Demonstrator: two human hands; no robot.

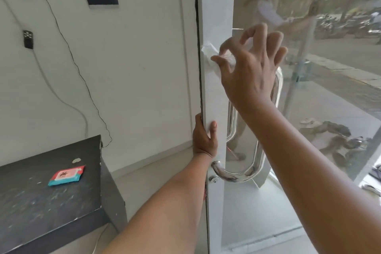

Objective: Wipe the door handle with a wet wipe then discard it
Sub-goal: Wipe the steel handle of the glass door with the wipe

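Red-and-teal wet wipe pack (66, 175) lies on the dark table (31, 202) at lower left; just right of centre the left hand (204, 140) curls round the edge of the white door frame (216, 16), likely steadying it. Higher, the right hand (247, 68) pinches a crumpled white wet wipe (210, 55) between thumb and fingertips in front of the frame, above the polished steel loop door handle (255, 163); best, I judge, to wrap the wipe round the bar and draw downward. Handle top hidden behind that hand; wipe's outline faint, white on white; no bin visible.
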